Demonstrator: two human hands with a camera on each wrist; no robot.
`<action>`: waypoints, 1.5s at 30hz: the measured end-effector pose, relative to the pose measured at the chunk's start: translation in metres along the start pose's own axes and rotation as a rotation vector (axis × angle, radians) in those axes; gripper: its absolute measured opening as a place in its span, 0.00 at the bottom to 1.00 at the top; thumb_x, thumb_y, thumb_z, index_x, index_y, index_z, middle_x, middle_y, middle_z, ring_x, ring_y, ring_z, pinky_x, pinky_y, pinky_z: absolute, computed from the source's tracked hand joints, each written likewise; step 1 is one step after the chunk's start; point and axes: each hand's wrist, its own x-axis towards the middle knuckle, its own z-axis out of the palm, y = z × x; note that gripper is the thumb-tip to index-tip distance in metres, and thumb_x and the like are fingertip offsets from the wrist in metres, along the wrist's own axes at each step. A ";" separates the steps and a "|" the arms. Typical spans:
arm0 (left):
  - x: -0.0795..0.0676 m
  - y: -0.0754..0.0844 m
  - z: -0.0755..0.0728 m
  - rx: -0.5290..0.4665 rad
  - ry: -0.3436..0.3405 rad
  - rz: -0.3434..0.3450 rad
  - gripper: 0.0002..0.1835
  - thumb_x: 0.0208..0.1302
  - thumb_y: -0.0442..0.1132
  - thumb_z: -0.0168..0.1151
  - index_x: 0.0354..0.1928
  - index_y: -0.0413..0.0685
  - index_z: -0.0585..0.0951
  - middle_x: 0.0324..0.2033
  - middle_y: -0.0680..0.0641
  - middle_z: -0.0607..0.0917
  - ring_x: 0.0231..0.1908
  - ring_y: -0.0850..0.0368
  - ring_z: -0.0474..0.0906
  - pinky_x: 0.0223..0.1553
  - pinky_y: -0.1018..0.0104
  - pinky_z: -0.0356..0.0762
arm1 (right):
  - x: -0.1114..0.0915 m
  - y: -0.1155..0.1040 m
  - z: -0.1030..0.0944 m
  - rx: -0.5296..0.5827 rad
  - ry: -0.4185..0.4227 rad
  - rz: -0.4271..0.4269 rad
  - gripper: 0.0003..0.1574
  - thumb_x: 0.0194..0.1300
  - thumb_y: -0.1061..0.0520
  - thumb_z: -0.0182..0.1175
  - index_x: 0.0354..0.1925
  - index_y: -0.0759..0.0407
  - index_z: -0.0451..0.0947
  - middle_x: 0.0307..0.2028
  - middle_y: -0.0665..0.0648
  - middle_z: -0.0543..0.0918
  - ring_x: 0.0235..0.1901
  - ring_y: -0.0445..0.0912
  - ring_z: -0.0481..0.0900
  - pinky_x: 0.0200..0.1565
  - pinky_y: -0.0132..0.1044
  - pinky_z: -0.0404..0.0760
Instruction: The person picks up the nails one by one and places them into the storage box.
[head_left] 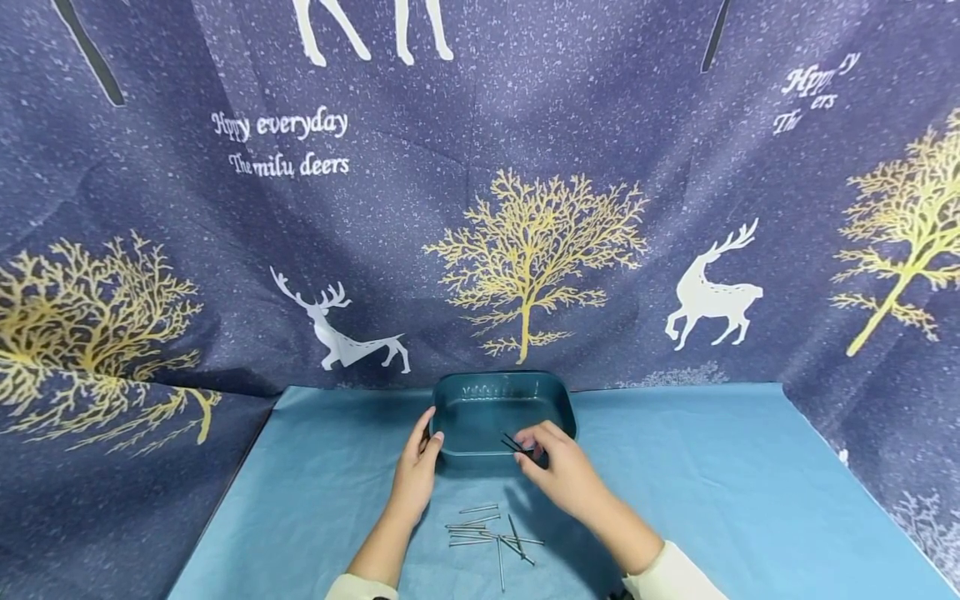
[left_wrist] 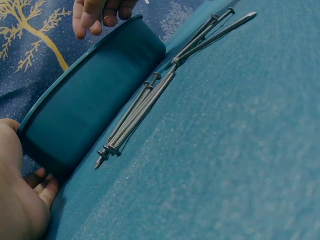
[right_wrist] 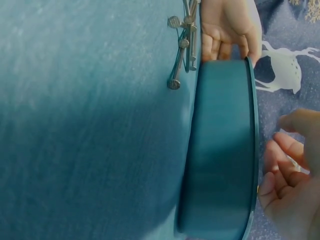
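A deep teal rectangular tray stands on the cloth against the patterned backdrop. My left hand grips its left end, fingers along the outside and thumb near the front corner; the left wrist view shows this hand low at the tray's end. Above the front right of the tray, my right hand pinches thin dark rods, whose kind I cannot make out. These rods are hidden in the right wrist view, where the fingers of that hand are curled beside the rim.
Several long metal nails lie in a loose, crossing pile in front of the tray, between the forearms. A blue cloth covers the table. Behind it hangs a dark blue fabric printed with trees and deer.
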 end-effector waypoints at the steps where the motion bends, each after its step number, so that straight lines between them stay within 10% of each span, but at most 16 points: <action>1: 0.000 0.000 0.000 0.003 0.000 0.006 0.28 0.80 0.46 0.50 0.77 0.69 0.62 0.80 0.43 0.53 0.78 0.37 0.52 0.73 0.35 0.58 | 0.000 0.000 0.000 -0.002 0.005 -0.013 0.12 0.65 0.55 0.69 0.47 0.52 0.84 0.37 0.40 0.78 0.35 0.37 0.76 0.38 0.30 0.78; 45: 0.001 -0.002 -0.001 0.005 -0.006 0.006 0.27 0.80 0.47 0.49 0.77 0.71 0.62 0.80 0.44 0.54 0.78 0.37 0.52 0.73 0.35 0.58 | -0.011 -0.002 0.005 0.032 -0.221 -0.094 0.10 0.66 0.58 0.67 0.47 0.56 0.83 0.38 0.48 0.81 0.34 0.37 0.76 0.38 0.27 0.78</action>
